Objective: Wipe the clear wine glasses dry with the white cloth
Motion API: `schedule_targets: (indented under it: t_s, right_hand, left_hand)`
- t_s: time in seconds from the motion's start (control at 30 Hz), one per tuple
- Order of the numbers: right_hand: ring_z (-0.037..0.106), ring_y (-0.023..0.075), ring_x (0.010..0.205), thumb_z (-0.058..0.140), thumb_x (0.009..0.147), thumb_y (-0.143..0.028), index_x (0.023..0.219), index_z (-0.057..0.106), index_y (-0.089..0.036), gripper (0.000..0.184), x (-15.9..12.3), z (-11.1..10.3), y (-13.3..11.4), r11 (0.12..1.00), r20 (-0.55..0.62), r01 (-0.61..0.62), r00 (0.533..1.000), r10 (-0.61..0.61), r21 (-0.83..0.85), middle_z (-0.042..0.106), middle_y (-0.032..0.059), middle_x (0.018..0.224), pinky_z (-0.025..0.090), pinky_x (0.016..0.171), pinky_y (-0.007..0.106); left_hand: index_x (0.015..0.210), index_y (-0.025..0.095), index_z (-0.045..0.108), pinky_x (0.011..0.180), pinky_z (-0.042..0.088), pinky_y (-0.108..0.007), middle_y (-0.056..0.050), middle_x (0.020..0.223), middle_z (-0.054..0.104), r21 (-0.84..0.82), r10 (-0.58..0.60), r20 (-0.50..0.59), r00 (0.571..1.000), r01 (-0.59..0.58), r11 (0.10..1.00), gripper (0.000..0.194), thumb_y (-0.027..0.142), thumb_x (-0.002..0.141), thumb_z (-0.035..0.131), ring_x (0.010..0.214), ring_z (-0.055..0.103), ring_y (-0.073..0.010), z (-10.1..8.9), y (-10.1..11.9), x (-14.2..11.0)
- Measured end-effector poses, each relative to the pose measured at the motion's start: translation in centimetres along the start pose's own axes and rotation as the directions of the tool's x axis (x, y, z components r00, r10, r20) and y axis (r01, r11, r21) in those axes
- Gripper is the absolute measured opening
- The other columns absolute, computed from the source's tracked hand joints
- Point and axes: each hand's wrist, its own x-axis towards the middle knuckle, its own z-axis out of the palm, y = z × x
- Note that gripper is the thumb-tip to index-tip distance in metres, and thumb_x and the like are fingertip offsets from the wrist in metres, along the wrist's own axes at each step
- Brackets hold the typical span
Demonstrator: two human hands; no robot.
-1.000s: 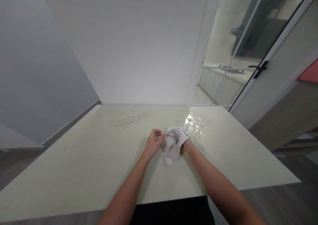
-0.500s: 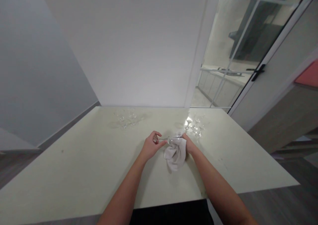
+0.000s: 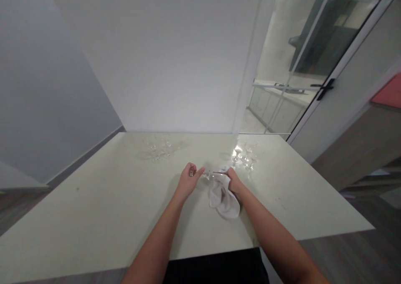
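So the glass (image 3: pixel 214 174) is lying sideways between the two hands, above the near-middle of the table (image 3: pixel 103 209). Left hand (image 3: pixel 188 181) has its fingers curled around the foot end, thumb along the stem. Right hand (image 3: pixel 233 180) is mostly closed, gripping the cloth (image 3: pixel 224 198) at the bowl end, and the cloth hangs down below the glass. No writing I can read anywhere. Clear glasses sit toward the table's far edge, one bunch (image 3: pixel 160 149) on the left, another (image 3: pixel 244 156) on the right just beyond the right hand. Table's pretty open left of the left hand.
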Motion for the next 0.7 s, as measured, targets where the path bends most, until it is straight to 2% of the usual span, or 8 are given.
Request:
schedule_targets:
  t_s: [0.1,0.13,0.2,0.27,0.33,0.43,0.53,0.7]
  right_hand:
    - [0.061,0.0305,0.102,0.067,0.056,-0.018,0.087,0.072,-0.020,0.031,0.1,-0.8,-0.8,0.951,0.075,0.204,0.979,-0.192,-0.230,0.071,0.0107,0.099,0.044,0.096,0.044]
    - [0.061,0.0307,0.102,0.066,0.056,-0.016,0.088,0.072,-0.019,0.033,0.1,-0.8,-0.9,0.929,0.097,0.254,0.967,-0.236,-0.268,0.071,0.0108,0.100,0.044,0.096,0.044]
    - [0.062,0.0295,0.098,0.065,0.057,-0.018,0.086,0.072,-0.019,0.029,0.1,-0.6,-1.0,0.937,0.057,0.258,0.966,-0.252,-0.236,0.071,0.0096,0.097,0.045,0.093,0.043]
    - [0.064,0.0264,0.090,0.067,0.061,-0.023,0.081,0.071,-0.019,0.020,0.1,-0.1,-0.7,0.988,-0.065,0.139,0.987,-0.144,-0.074,0.072,0.0070,0.089,0.047,0.088,0.041]
    - [0.063,0.0224,0.080,0.070,0.064,-0.030,0.079,0.069,-0.019,0.018,0.3,0.6,-0.4,0.989,-0.165,-0.020,0.985,0.045,0.149,0.070,0.0044,0.082,0.049,0.081,0.037]
    - [0.060,0.0187,0.070,0.074,0.061,-0.034,0.075,0.066,-0.016,0.024,0.6,1.2,-0.2,0.907,-0.126,-0.200,0.957,0.262,0.371,0.068,0.0033,0.073,0.048,0.069,0.032]
    - [0.057,0.0174,0.066,0.076,0.059,-0.033,0.074,0.066,-0.014,0.027,0.6,1.3,-0.4,0.853,-0.055,-0.276,0.941,0.333,0.443,0.066,0.0034,0.069,0.046,0.063,0.030]
    - [0.056,0.0158,0.064,0.077,0.055,-0.034,0.075,0.065,-0.016,0.029,0.1,1.3,-1.0,0.834,-0.114,-0.281,0.920,0.374,0.474,0.065,0.0012,0.069,0.045,0.062,0.029]
  left_hand:
    - [0.073,0.022,0.042,0.045,0.028,-0.021,0.009,0.054,0.035,0.101,-0.195,0.088,0.977,0.186,0.977,0.041,0.059,0.077,0.057,0.044,0.035,-0.0090,-0.3,-0.7,0.1]
    - [0.074,0.021,0.044,0.046,0.032,-0.022,0.008,0.055,0.039,0.151,-0.174,0.082,0.981,0.160,0.975,0.040,0.059,0.079,0.056,0.046,0.040,-0.0104,-0.3,-0.7,0.0]
    - [0.080,0.020,0.049,0.057,0.043,-0.027,0.002,0.065,0.052,0.298,0.033,-0.015,0.999,-0.027,0.954,0.037,0.057,0.081,0.055,0.060,0.053,-0.0152,-0.4,-0.5,-0.2]
    - [0.092,0.019,0.055,0.078,0.047,-0.036,-0.006,0.088,0.063,0.514,0.348,-0.084,0.934,-0.259,0.818,0.032,0.050,0.083,0.057,0.085,0.060,-0.0218,-0.3,0.2,-0.5]
    - [0.100,0.019,0.058,0.096,0.040,-0.043,-0.009,0.104,0.064,0.683,0.584,0.017,0.811,-0.436,0.586,0.026,0.040,0.086,0.057,0.105,0.057,-0.0251,-0.2,1.0,-1.0]
    - [0.103,0.021,0.060,0.108,0.030,-0.046,-0.007,0.106,0.066,0.696,0.683,0.276,0.676,-0.631,0.343,0.022,0.036,0.088,0.056,0.108,0.058,-0.0229,0.0,1.7,-1.4]
    - [0.106,0.019,0.060,0.111,0.030,-0.045,-0.008,0.106,0.067,0.651,0.693,0.343,0.634,-0.692,0.311,0.032,0.044,0.086,0.059,0.105,0.060,-0.0221,0.3,1.5,-1.4]
    - [0.107,0.018,0.058,0.112,0.031,-0.046,-0.008,0.105,0.067,0.626,0.688,0.350,0.635,-0.705,0.333,0.035,0.046,0.087,0.059,0.104,0.061,-0.0216,0.1,0.7,-1.3]
